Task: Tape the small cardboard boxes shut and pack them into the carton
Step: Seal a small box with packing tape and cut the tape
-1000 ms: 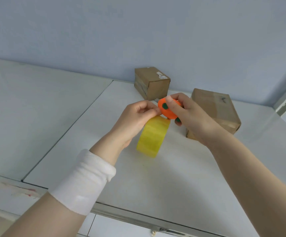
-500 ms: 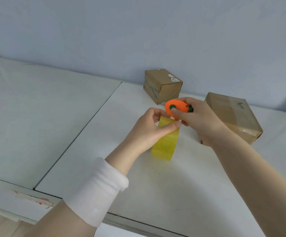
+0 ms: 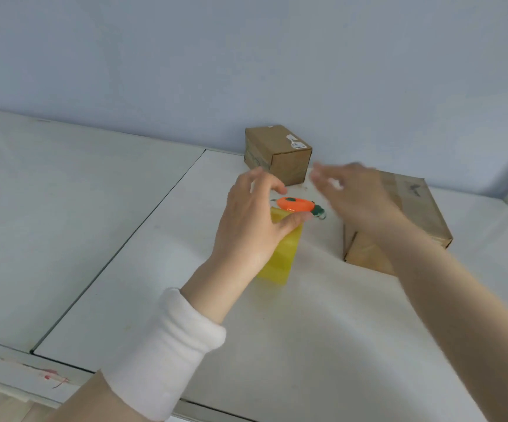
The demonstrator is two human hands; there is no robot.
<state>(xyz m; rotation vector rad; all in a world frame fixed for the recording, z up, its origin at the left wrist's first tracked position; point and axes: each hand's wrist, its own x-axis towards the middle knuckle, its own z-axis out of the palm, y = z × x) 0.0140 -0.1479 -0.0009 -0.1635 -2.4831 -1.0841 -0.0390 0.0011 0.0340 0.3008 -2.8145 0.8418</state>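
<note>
Nearest, the left hand [image 3: 246, 226] hangs over the yellow roll [image 3: 280, 257], which stands on its edge on the table [image 3: 307, 330]. The fingers are spread and lifted, and only the thumb touches the roll's top. Just behind the thumb is the orange cutter [image 3: 295, 205]; I cannot tell if it lies on the roll or on the table behind it. Right of the roll, the right hand [image 3: 359, 199] is blurred, with straight fingers holding nothing, above the big box [image 3: 414, 214]. Far behind the roll, the small box [image 3: 280, 153] stands at the wall and looks closed. If the thumb leaves, the roll may run away, and the cutter could slide off.
</note>
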